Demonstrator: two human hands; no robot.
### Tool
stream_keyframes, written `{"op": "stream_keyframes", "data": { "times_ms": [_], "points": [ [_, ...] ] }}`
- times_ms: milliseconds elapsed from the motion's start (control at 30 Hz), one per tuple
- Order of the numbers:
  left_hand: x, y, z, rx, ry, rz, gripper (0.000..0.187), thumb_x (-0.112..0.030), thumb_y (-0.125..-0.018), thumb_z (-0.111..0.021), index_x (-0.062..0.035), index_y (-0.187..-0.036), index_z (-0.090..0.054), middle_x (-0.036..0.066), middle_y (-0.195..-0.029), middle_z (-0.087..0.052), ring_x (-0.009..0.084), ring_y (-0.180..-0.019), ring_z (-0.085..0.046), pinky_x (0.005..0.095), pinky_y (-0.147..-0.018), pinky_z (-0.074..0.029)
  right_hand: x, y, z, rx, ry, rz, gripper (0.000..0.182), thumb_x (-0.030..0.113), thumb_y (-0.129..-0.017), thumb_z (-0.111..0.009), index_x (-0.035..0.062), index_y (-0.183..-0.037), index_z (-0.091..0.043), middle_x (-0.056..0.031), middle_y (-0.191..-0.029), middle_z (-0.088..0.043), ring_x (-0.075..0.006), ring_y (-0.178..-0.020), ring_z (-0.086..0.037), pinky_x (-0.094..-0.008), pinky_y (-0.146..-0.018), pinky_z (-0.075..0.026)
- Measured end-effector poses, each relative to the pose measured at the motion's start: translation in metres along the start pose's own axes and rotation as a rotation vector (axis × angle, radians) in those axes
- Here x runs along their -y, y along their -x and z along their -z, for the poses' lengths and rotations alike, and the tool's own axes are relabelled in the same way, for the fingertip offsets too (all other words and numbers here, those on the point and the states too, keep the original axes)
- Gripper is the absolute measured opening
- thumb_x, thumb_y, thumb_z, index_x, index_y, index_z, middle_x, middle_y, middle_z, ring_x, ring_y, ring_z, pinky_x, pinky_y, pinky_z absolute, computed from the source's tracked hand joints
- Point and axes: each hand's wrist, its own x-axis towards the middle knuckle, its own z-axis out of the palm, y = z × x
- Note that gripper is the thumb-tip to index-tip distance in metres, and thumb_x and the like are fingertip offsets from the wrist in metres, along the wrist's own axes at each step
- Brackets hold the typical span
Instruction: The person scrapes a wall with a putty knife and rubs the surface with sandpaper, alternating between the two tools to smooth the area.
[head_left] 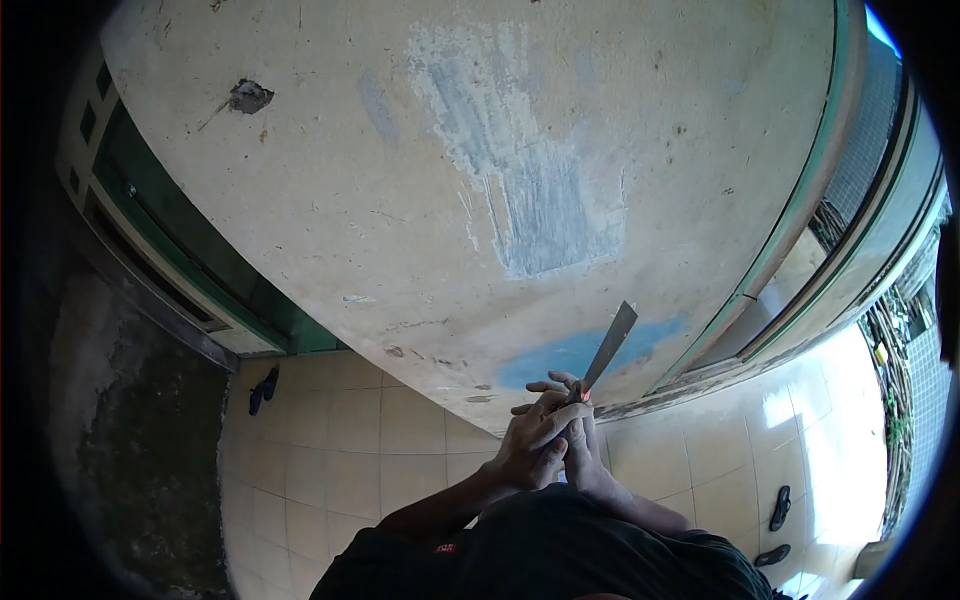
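My two hands are together in front of my torso, close to the lower part of the wall. My right hand [582, 448] is closed around the handle of a putty knife [611, 345], whose flared metal blade points up and to the right. A bit of orange shows at the base of the blade. Against it, my left hand [530, 435] is closed, its fingers overlapping the right hand; what lies between them is hidden. Both hands look dusty. Behind the blade, the pale wall [320, 200] bears a blue patch [545, 358] and, higher up, a grey-white smeared patch [550, 205].
A hole [250, 96] breaks the wall at upper left. Green-framed windows [800, 270] run along the right, and a green door [200, 220] stands left. Dark footwear lies on the tiled floor [350, 430]: a pair [264, 390] at left, separate shoes [780, 507] at right.
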Motion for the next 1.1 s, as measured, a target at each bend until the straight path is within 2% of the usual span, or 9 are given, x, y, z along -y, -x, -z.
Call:
{"op": "stream_keyframes", "data": {
  "times_ms": [200,300,400,467,600,667,800,933,1100],
  "points": [
    [0.002,0.017,-0.009,0.127,0.015,0.168,0.06,-0.042,-0.095,-0.035,0.0045,-0.13,-0.024,0.029,-0.124,-0.044,0.037,-0.108,-0.055,0.0428,-0.091,-0.045,0.011,0.003,-0.002,-0.123,-0.012,-0.22,0.04,0.013,-0.092,-0.049,-0.0035,-0.125,-0.033,-0.0183,-0.115,-0.051,-0.0255,-0.101,-0.056,-0.0357,-0.088,-0.044],
    [-0.001,-0.002,0.003,0.208,0.019,0.157,0.052,-0.027,-0.088,-0.053,-0.0001,-0.128,-0.033,0.024,-0.113,-0.046,0.0362,-0.086,-0.059,0.043,-0.066,-0.051,0.022,0.0,-0.003,-0.159,0.12,-0.161,0.032,0.01,-0.093,-0.045,-0.003,-0.121,-0.037,-0.0162,-0.113,-0.054,-0.0221,-0.104,-0.054,-0.0338,-0.09,-0.044],
    [-0.001,-0.006,0.021,0.269,-0.184,0.277,0.06,-0.023,-0.084,-0.061,-0.0014,-0.13,-0.028,0.024,-0.113,-0.044,0.0355,-0.085,-0.059,0.042,-0.063,-0.052,0.021,-0.004,-0.002,-0.195,0.087,-0.098,0.028,0.008,-0.095,-0.039,-0.0015,-0.121,-0.038,-0.016,-0.123,-0.05,-0.0189,-0.111,-0.05,-0.0322,-0.092,-0.041],
    [-0.008,-0.012,0.039,0.185,-0.137,0.51,0.062,-0.006,-0.076,-0.069,0.0029,-0.124,-0.032,0.018,-0.103,-0.048,0.0217,-0.076,-0.057,0.033,-0.062,-0.048,0.021,-0.005,-0.006,-0.297,0.029,-0.092,0.029,0.008,-0.095,-0.039,0.001,-0.124,-0.037,-0.0137,-0.115,-0.051,-0.0146,-0.093,-0.055,-0.0279,-0.079,-0.046],
    [0.0,-0.026,0.076,0.061,-0.203,0.2,0.056,-0.002,-0.074,-0.066,0.004,-0.121,-0.035,0.015,-0.095,-0.051,0.0149,-0.067,-0.053,0.0248,-0.053,-0.044,0.025,0.0,-0.007,-0.312,0.125,-0.08,0.032,0.01,-0.096,-0.04,0.0031,-0.127,-0.036,-0.0092,-0.1,-0.051,-0.0084,-0.066,-0.05,-0.0214,-0.056,-0.043],
    [-0.004,-0.036,0.087,0.04,-0.237,0.014,0.053,0.0,-0.074,-0.063,0.0045,-0.119,-0.036,0.015,-0.092,-0.051,0.0138,-0.066,-0.051,0.0229,-0.05,-0.042,0.024,0.005,-0.009,-0.211,0.027,-0.193,0.032,0.011,-0.096,-0.041,0.0031,-0.127,-0.037,-0.0046,-0.087,-0.048,-0.0038,-0.05,-0.037,-0.0176,-0.042,-0.03],
    [-0.016,-0.049,0.096,0.116,-0.049,-0.127,0.042,0.002,-0.076,-0.054,0.0063,-0.115,-0.037,0.019,-0.088,-0.051,0.0276,-0.075,-0.057,0.033,-0.062,-0.049,0.001,0.005,-0.011,-0.009,-0.127,-0.245,0.036,0.023,-0.095,-0.047,0.0027,-0.123,-0.041,-0.0011,-0.078,-0.048,-0.0032,-0.045,-0.034,-0.0179,-0.038,-0.025],
    [-0.01,-0.074,0.089,0.235,-0.021,-0.369,0.035,0.003,-0.079,-0.048,0.0054,-0.113,-0.04,0.024,-0.097,-0.053,0.0293,-0.078,-0.058,0.035,-0.066,-0.051,0.0,-0.007,-0.027,-0.124,-0.186,-0.211,0.04,0.025,-0.092,-0.051,0.002,-0.123,-0.042,-0.0008,-0.07,-0.046,-0.0045,-0.044,-0.035,-0.0188,-0.037,-0.024],
    [-0.001,-0.109,0.071,0.429,-0.15,-0.609,0.039,-0.004,-0.078,-0.059,-0.0005,-0.112,-0.042,0.021,-0.1,-0.055,0.0326,-0.088,-0.061,0.0404,-0.073,-0.053,-0.018,-0.013,-0.019,-0.349,-0.177,-0.191,0.017,0.023,-0.094,-0.046,0.0068,-0.095,-0.049,-0.0003,-0.067,-0.046,-0.0062,-0.045,-0.038,-0.02,-0.038,-0.027]
  ]
}}
